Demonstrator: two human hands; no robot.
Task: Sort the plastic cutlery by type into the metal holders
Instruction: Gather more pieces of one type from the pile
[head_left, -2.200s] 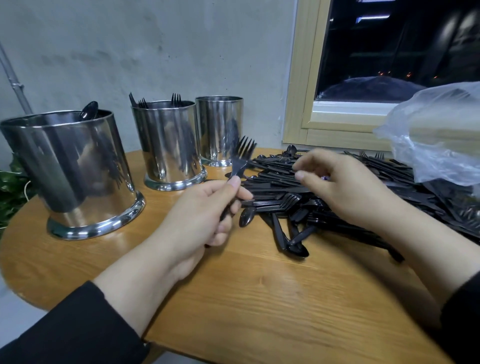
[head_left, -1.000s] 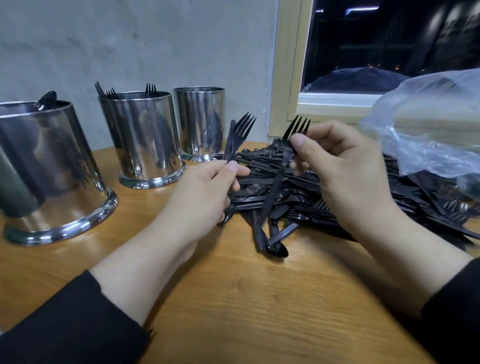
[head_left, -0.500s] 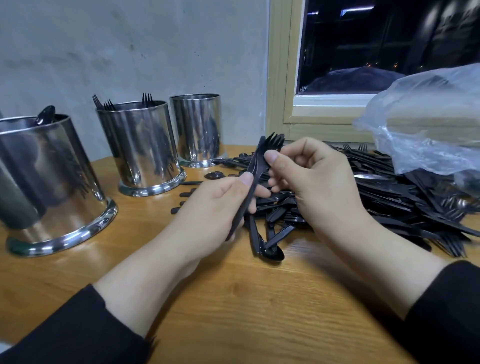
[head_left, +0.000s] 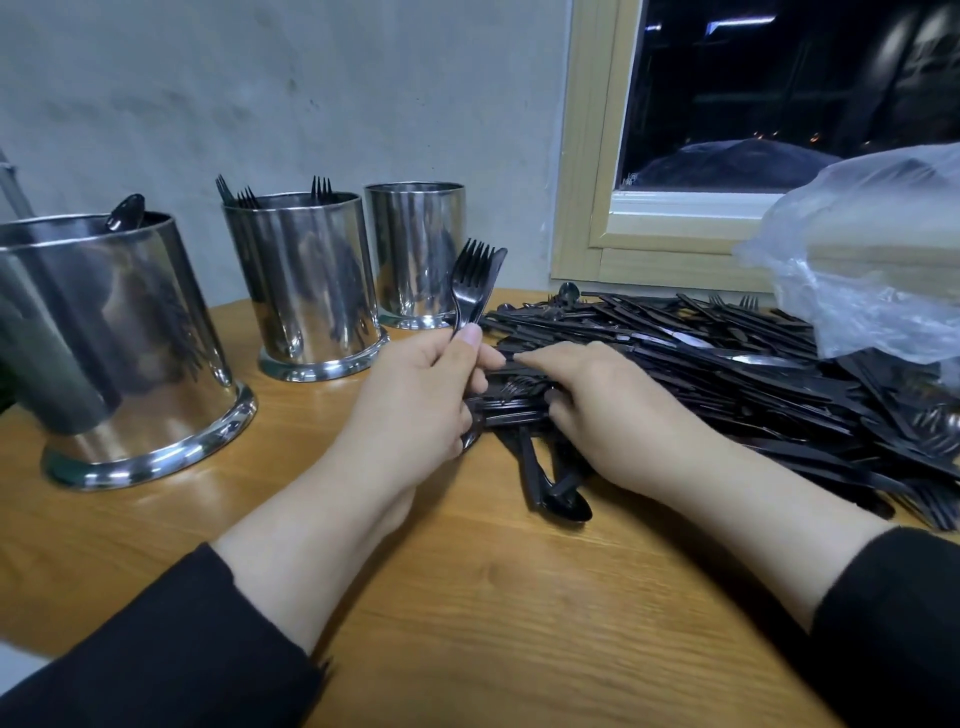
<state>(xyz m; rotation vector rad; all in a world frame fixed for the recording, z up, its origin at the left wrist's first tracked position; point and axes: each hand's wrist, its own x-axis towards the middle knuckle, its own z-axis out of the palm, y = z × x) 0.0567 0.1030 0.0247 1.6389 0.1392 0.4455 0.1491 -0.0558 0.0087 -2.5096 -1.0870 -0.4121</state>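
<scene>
Three metal holders are standing along the wall: the spoon holder (head_left: 119, 353), the fork holder (head_left: 306, 280), and a third holder (head_left: 415, 249), contents unreadable. The left hand (head_left: 415, 410) is gripping a fork bundle (head_left: 472, 286), tines up. The right hand (head_left: 602, 410) is lying knuckles-up on the cutlery pile (head_left: 727, 374), fingertips hidden, possibly pinching a piece.

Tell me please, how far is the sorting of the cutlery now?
Barely begun. Done: a few forks stand in the middle holder, one spoon in the near holder. In hand: the left hand grips forks; the right hand reaches into the pile. Left: nearly the whole pile.
</scene>
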